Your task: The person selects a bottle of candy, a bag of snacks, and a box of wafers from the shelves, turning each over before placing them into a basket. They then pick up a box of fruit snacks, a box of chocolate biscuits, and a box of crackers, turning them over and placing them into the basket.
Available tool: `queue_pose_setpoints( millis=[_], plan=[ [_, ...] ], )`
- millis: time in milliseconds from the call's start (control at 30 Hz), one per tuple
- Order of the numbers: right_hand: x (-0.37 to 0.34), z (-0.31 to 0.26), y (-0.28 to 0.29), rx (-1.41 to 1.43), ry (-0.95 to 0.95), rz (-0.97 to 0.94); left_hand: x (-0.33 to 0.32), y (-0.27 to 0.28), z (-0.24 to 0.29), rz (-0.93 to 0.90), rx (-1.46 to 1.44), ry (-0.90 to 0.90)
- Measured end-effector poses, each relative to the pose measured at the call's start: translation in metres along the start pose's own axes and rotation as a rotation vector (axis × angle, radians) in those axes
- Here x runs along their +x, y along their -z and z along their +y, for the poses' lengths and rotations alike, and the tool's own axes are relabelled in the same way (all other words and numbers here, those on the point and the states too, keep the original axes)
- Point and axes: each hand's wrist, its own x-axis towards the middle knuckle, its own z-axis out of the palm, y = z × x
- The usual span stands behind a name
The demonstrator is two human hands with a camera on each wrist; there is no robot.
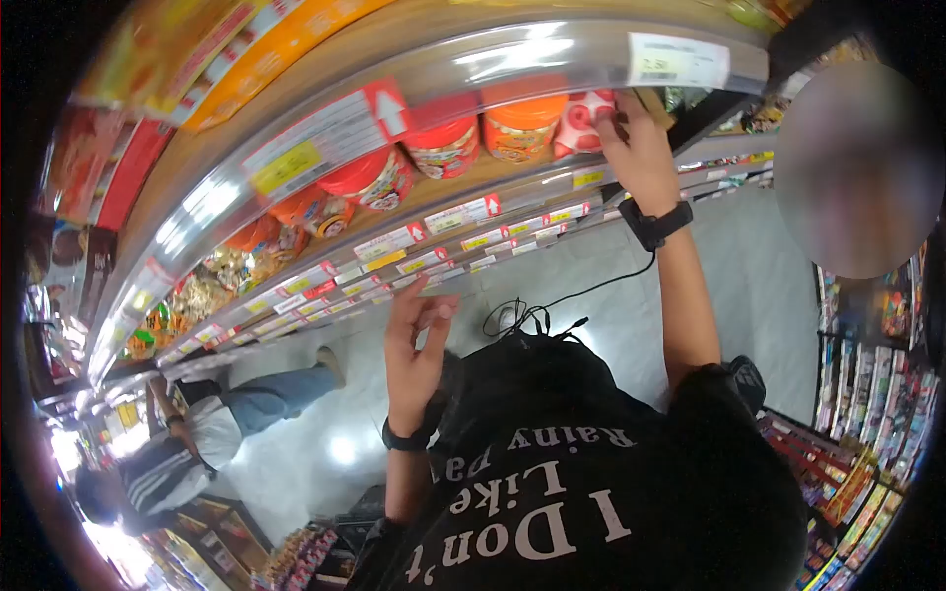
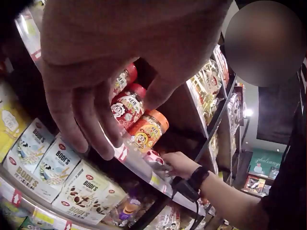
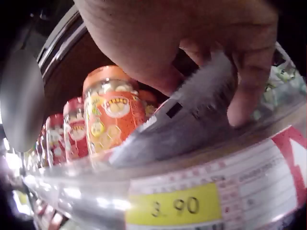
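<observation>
Nearest my left wrist camera is the left hand (image 2: 124,62), its fingers loosely bent and holding nothing, near a row of jars (image 2: 127,106). In my right wrist view, the right hand (image 3: 187,40) pinches a grey-backed packet (image 3: 184,132) at the front of a shelf (image 3: 249,139), just beside an orange-lidded jar (image 3: 112,115). My head view shows the packet's red-and-white side. I'd judge the grip made; whether placing it or taking it out is left, I can't tell.
</observation>
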Motion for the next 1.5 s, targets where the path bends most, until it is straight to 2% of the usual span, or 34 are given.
queue_pose_setpoints(
  millis=[100,133,233,367,467,567,633,667,700,767,800,867,1033,1133,1167,1233,1267,1333,1367,1400,1500],
  plan=[
    [0.0,0.0,-0.009,-0.286,0.238,0.129,-0.011,0.014,-0.007,0.026,-0.007,0.025],
    [-0.002,-0.003,-0.01,-0.38,0.224,0.143,-0.014,0.017,-0.009,0.038,-0.01,0.031],
    [-0.001,-0.008,-0.006,-0.594,0.459,0.235,-0.023,0.028,-0.019,0.054,0.008,0.034],
    [-0.011,-0.03,-0.014,-0.459,0.41,0.091,-0.036,0.042,-0.021,0.053,0.074,0.074],
    [-0.003,-0.002,-0.018,-0.462,0.513,0.059,-0.043,0.054,-0.032,0.084,0.074,0.058],
    [0.0,-0.005,-0.011,-0.495,0.605,0.073,-0.048,0.068,-0.021,0.086,0.155,0.117],
    [-0.004,0.009,-0.018,-0.377,0.311,-0.111,-0.05,0.083,-0.031,0.06,0.146,0.074],
    [-0.002,0.018,-0.021,-0.508,0.521,-0.06,-0.051,0.091,-0.031,0.064,0.167,0.041],
    [0.001,0.037,-0.026,-0.6,0.621,0.01,-0.054,0.099,-0.029,0.061,0.189,0.012],
    [0.013,0.078,-0.033,-0.742,0.674,0.045,-0.062,0.115,-0.025,0.104,0.112,-0.002],
    [0.021,0.103,-0.034,-0.651,0.557,0.015,-0.066,0.126,-0.027,0.133,0.136,-0.011],
    [0.025,0.103,-0.042,-0.573,0.43,0.022,-0.072,0.14,-0.033,0.143,0.17,-0.047],
    [0.018,0.094,-0.038,-0.698,0.373,0.074,-0.089,0.202,-0.026,0.109,0.142,-0.001],
    [-0.001,0.088,-0.045,-0.569,0.413,0.154,-0.099,0.244,-0.035,0.123,0.119,0.054],
    [-0.009,0.085,-0.047,-0.552,0.388,0.126,-0.099,0.257,-0.042,0.133,0.107,0.073],
    [-0.038,0.068,-0.05,-0.526,0.335,0.066,-0.103,0.281,-0.054,0.128,0.103,0.101],
    [-0.063,0.043,-0.057,-0.652,0.355,0.085,-0.105,0.293,-0.055,0.124,0.104,0.13],
    [-0.121,-0.014,-0.084,-0.593,0.265,0.13,-0.106,0.314,-0.067,0.103,0.135,0.22],
    [-0.138,-0.028,-0.089,-0.562,0.222,0.152,-0.108,0.323,-0.07,0.106,0.148,0.209],
    [-0.15,-0.007,-0.091,-0.586,0.214,0.124,-0.109,0.332,-0.071,0.108,0.161,0.199],
    [-0.198,-0.004,-0.11,-0.52,0.245,-0.114,-0.111,0.35,-0.081,0.104,0.182,0.178]
  ],
)
